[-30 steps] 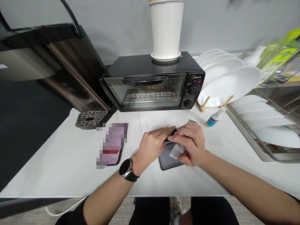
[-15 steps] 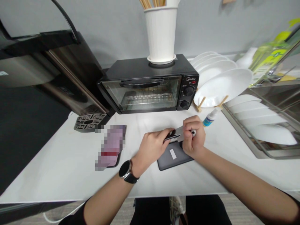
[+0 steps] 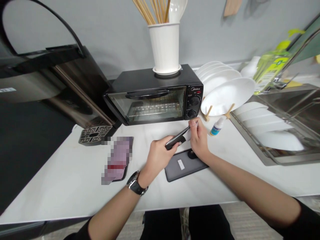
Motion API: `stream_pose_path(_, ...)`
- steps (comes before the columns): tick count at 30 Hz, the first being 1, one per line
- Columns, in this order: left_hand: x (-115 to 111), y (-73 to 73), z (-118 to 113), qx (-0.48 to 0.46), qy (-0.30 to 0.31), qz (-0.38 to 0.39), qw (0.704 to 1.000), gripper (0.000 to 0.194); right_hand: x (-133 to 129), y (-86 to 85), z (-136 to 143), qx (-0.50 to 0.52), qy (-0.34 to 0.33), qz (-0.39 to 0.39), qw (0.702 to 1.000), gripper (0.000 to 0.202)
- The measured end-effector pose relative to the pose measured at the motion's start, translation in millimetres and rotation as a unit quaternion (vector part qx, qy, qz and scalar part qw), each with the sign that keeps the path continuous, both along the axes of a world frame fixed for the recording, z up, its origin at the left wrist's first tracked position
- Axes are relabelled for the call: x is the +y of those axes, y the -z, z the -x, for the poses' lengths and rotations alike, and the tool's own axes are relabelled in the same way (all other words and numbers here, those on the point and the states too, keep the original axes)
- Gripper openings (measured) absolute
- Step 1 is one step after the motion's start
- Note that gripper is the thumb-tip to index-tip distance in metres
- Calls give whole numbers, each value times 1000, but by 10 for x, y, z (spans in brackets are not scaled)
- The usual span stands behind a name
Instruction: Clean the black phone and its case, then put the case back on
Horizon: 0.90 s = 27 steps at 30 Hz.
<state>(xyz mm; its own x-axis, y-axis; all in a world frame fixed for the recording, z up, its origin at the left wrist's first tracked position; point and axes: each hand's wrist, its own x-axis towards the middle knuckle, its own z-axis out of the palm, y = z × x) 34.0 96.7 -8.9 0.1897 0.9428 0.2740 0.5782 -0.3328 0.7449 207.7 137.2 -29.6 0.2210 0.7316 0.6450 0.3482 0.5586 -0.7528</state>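
Observation:
My left hand [image 3: 160, 153] is closed around the lower end of a dark, slim smartphone [image 3: 175, 140], held tilted above the counter. My right hand [image 3: 198, 137] is closed at the phone's upper end, its thumb and fingers pressed together there. A pale grey-white cloth [image 3: 188, 134] shows partly between the right fingers and the phone; the rest is hidden. Below both hands lies a dark flat phone case [image 3: 176, 167] with a small white label and a round black piece near its far end. Beyond the right hand stands a small spray bottle [image 3: 216, 126] with a blue label.
A blurred purple phone-like thing [image 3: 118, 156] lies on the white counter [image 3: 75, 190] at left, near a drink dispenser [image 3: 95, 135]. Behind is a toaster oven [image 3: 152, 103] bearing a white cup [image 3: 165, 46] of chopsticks. White plates [image 3: 228, 95] and a sink [image 3: 270, 160] are at right.
The right hand has turned from a fist beside the phone to fingers gripping at its upper end. The phone is tilted more upright and shows more. The view has shifted slightly.

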Motion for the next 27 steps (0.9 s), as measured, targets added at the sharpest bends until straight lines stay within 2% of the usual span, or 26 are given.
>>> stream_pose_path(3, 29, 12, -22, -83, 15, 33, 996, 26, 44, 14, -23, 11, 16, 11, 1000, 33)
stream_pose_path(5, 36, -3, -16, -165, 29, 65, 984, 27, 62, 30, -38, 28, 32, 8, 999, 34)
stream_pose_path(7, 22, -25, -5, -237, 59, 107, 964, 30, 69, 44, -50, 48, 46, 2, 998, 34)
stream_pose_path(10, -31, -28, -12, -315, 134, 182, 922, 44, 57, 33, -63, 71, 53, -7, 996, 34)
stream_pose_path(13, -70, 55, -49, -328, 198, 232, 894, 53, -14, -30, -52, 44, 54, -34, 997, 33)
stream_pose_path(15, -62, 155, -65, -300, 201, 200, 911, 51, -105, -83, -12, -40, 44, -59, 996, 34)
stream_pose_path(17, -31, 255, -62, -233, 164, 116, 951, 42, -206, -124, 44, -176, -32, -92, 980, 36)
stream_pose_path(19, 0, 314, -44, -160, 122, 42, 979, 29, -270, -147, 78, -303, -159, -140, 929, 40)
stream_pose_path(20, 9, 321, -36, -136, 110, 22, 984, 24, -276, -153, 74, -341, -207, -160, 903, 43)
stream_pose_path(21, 13, 312, -30, -124, 106, 13, 986, 21, -261, -155, 53, -362, -226, -170, 888, 49)
stream_pose_path(22, 11, 291, -27, -122, 110, 12, 986, 22, -230, -156, 16, -367, -213, -168, 890, 53)
stream_pose_path(25, -4, 217, -36, -129, 131, -4, 983, 36, -131, -147, -102, -332, -79, -115, 933, 59)
stream_pose_path(26, -8, 206, -39, -123, 134, -16, 983, 38, -124, -141, -115, -329, -57, -105, 937, 61)
stream_pose_path(27, -11, 206, -40, -107, 133, -30, 985, 38, -136, -136, -108, -336, -65, -108, 933, 63)
